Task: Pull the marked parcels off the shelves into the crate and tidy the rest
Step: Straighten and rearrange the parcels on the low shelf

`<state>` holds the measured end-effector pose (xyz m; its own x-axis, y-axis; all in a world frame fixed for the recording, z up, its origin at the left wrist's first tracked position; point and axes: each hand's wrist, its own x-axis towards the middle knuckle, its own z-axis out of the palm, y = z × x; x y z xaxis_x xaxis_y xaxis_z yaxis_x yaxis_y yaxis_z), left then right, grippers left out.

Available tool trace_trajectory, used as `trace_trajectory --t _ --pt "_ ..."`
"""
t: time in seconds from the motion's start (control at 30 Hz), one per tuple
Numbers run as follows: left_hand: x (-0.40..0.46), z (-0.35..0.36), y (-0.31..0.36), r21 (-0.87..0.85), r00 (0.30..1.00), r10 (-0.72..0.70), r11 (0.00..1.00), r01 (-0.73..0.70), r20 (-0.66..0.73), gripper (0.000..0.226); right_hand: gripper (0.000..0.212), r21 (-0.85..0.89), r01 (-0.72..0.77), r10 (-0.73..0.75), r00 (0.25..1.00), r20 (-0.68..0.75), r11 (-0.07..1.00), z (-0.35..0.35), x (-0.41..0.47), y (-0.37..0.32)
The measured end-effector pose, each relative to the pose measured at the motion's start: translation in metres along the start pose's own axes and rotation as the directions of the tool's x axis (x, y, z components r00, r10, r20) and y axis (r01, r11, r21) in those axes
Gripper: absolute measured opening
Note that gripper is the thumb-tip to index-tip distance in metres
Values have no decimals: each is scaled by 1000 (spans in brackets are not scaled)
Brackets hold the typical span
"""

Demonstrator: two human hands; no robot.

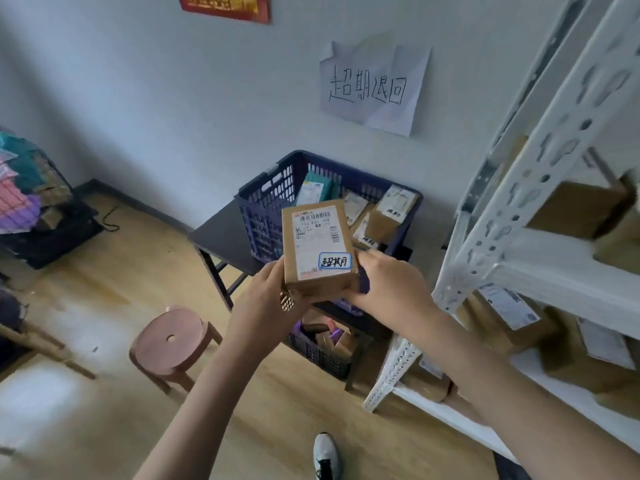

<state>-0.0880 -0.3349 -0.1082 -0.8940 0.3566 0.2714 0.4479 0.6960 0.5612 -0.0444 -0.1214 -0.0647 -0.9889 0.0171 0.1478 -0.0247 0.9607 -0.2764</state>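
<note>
Parcel (317,249): small brown carton, held up in front of the crate, label side facing the camera; printed shipping label on top, blue-bordered handwritten sticker at its lower right corner.
Left hand (268,297): gripped the parcel's lower left edge, fingers curled under and around it.
Right hand (384,284): gripped the parcel's lower right side, fingers wrapped behind the carton, mostly hidden.
Crate (266,202): dark blue slatted plastic, set on a dark table (221,233) against the wall, just behind the parcel; held several cartons and a teal-topped packet.
Second basket (322,351): under the table, with small boxes inside.
Shelves (540,188): white metal rack at right, brown cartons on its levels.
Paper sign (372,88): handwritten, taped to the wall above the crate.
Stool (171,337): round, pinkish, on the wooden floor left of the table.
</note>
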Motion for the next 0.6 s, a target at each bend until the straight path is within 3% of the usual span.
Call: trace_trajectory --t 0.37,0.6 --pt "215 33 -53 -9 974 76 997 -76 212 69 59 77 -250 255 965 -65 965 34 167 50" --pt "330 86 -101 10 892 217 971 -241 396 64 54 152 -496 507 861 -36 855 91 247 77"
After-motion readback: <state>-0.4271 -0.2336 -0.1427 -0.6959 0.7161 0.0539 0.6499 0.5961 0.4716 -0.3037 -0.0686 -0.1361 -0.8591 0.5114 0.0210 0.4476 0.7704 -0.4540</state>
